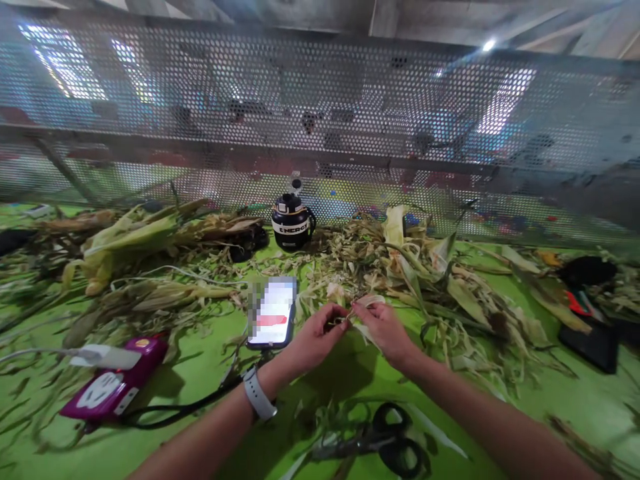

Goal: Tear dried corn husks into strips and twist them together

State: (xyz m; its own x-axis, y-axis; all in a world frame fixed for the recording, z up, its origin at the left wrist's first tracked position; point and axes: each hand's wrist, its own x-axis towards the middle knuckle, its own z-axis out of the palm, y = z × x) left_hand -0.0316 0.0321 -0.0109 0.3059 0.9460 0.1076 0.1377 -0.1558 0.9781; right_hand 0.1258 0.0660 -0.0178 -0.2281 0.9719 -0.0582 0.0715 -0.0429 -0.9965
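My left hand (326, 331) and my right hand (384, 328) meet above the green table, fingers pinched together on a pale corn husk strip (369, 331). The strip runs between the two sets of fingertips, and its wider part lies by my right hand. Just left of my left hand lies a lit phone (274, 313). Black-handled scissors (383, 440) rest below my forearms, with husk scraps around and partly over the blades. Beyond my hands spreads a heap of dry corn husks (450, 287).
A black jug marked ENERGY (291, 223) stands at the back, before a perforated metal screen (320, 100). On the left, a purple power strip (120, 380) holds a white charger (105, 356). More husks (135, 247) lie behind it. A dark phone-like slab (590, 341) lies at right.
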